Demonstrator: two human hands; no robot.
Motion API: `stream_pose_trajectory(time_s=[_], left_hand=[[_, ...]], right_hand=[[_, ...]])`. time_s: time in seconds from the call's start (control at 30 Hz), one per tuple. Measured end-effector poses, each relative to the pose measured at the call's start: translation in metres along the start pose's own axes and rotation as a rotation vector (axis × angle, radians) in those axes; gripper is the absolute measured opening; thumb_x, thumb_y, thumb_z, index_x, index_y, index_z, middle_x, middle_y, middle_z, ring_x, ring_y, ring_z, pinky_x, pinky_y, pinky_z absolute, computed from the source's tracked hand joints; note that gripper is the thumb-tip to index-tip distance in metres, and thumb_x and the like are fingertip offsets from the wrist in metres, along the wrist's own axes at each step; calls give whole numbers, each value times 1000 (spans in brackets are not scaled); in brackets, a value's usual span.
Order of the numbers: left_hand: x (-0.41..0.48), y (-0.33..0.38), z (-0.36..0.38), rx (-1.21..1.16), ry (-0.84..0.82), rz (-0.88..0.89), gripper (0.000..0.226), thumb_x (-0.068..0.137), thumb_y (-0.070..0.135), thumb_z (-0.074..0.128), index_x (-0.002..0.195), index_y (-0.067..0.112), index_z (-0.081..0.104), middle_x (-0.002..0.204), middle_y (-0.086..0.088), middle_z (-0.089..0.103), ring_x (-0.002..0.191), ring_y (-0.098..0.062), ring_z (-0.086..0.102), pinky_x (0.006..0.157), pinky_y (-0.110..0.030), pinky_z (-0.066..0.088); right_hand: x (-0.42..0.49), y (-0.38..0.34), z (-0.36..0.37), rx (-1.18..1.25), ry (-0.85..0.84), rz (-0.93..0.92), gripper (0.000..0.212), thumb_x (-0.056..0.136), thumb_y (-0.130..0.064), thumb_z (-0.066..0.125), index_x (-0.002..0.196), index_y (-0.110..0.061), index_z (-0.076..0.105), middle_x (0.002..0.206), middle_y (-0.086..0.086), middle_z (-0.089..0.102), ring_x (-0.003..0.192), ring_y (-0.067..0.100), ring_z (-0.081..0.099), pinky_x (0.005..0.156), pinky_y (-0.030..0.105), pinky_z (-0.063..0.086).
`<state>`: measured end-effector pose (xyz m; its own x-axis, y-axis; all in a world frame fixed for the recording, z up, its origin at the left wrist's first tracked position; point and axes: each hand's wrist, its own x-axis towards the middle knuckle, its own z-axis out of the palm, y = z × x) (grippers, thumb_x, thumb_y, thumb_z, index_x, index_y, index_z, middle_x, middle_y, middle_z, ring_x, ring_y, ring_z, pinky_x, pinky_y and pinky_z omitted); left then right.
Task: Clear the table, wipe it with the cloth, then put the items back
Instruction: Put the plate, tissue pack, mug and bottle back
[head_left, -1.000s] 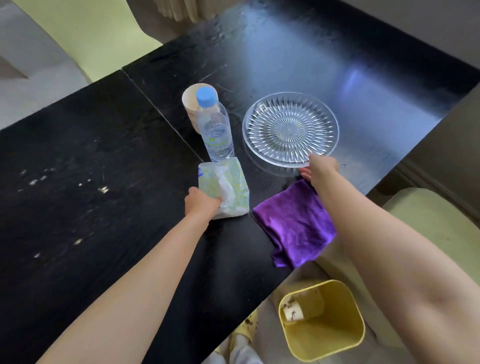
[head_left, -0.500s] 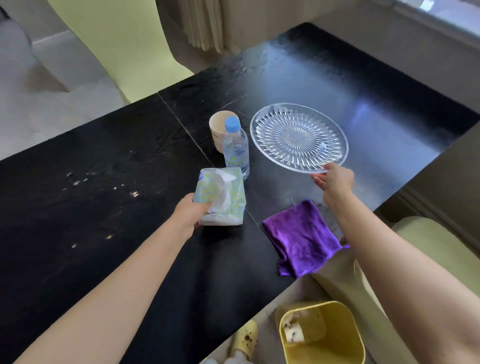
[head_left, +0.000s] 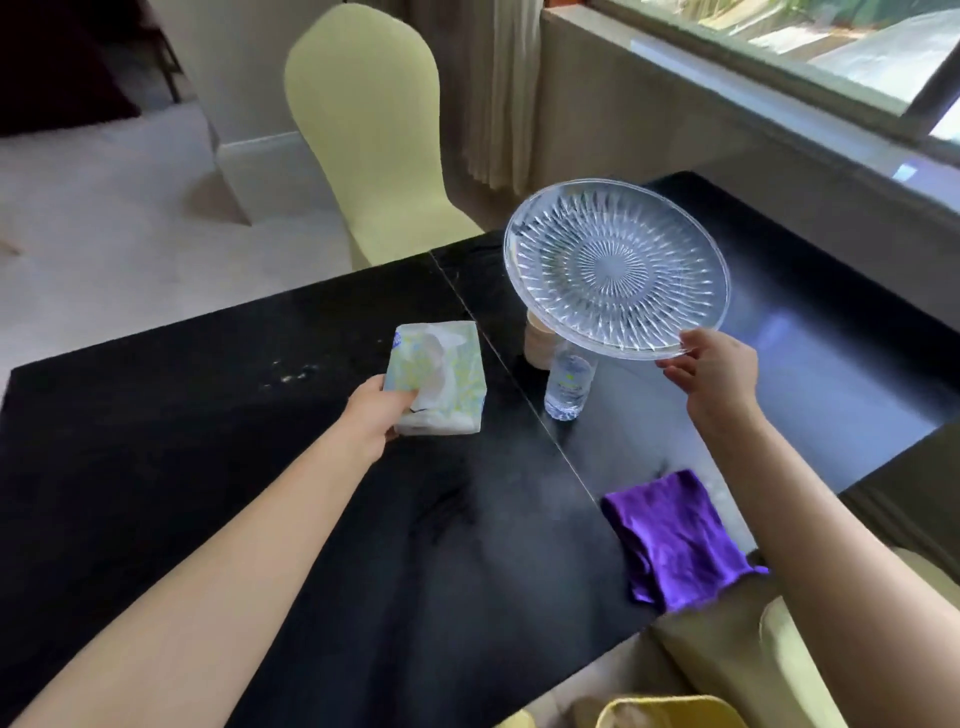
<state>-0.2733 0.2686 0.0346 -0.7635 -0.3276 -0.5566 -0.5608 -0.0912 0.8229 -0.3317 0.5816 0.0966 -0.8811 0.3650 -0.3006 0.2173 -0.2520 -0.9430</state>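
Note:
My right hand (head_left: 714, 371) grips the near rim of a clear cut-glass plate (head_left: 615, 267), which hangs tilted above the black table (head_left: 260, 467). My left hand (head_left: 376, 413) holds a soft tissue pack (head_left: 439, 376) with a pale green pattern, lifted just off the tabletop. Under the plate stand a small water bottle (head_left: 569, 384) and a beige paper cup (head_left: 537, 345); the plate hides the bottle's cap and the cup's rim. A purple cloth (head_left: 675, 540) lies crumpled at the table's near right edge, partly hanging over it.
A pale yellow chair (head_left: 374, 135) stands behind the table's far side. Another yellow seat (head_left: 795, 660) is at the lower right, and a yellow bin (head_left: 670, 714) sits on the floor below. A window ledge (head_left: 727, 78) runs along the right. White specks (head_left: 291, 374) dot the tabletop.
My right hand has lifted the glass plate off the table and raised it. My left hand has picked up the tissue pack. The view has tilted upward.

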Motion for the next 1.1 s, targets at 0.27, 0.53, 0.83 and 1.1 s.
stream_pose_trajectory(time_s=[0.27,0.53,0.83,1.1], left_hand=[[-20,-32,-131,-112,174,-28,38,80,15,71,115,16,56,112,-4,66,104,-26,65,94,-41,53],[-42,-114,-274,-102,439,-190,36,77,17,69,112,17,61,109,-5,67,100,-25,66,90,-43,56],[-53,-191,-368,-127,575,-293,39,77,10,71,115,11,61,105,-7,64,98,-27,61,95,-41,51],[-42,-220,-393,61,605,-300,39,82,19,67,118,9,59,115,-12,64,98,-27,59,85,-35,47]], right_hand=[[-78,47,102,-45,-239,43,22,87,1,46,68,-8,53,32,-6,50,28,5,48,34,14,38],[-159,146,183,-181,-413,207,24,89,3,45,70,-9,54,34,-6,54,27,0,46,31,11,37],[-223,266,222,-402,-478,345,21,87,2,51,68,-6,56,38,-4,54,28,1,46,32,13,40],[-237,316,227,-553,-456,362,20,89,-2,52,70,-7,57,62,9,54,31,1,52,34,15,44]])
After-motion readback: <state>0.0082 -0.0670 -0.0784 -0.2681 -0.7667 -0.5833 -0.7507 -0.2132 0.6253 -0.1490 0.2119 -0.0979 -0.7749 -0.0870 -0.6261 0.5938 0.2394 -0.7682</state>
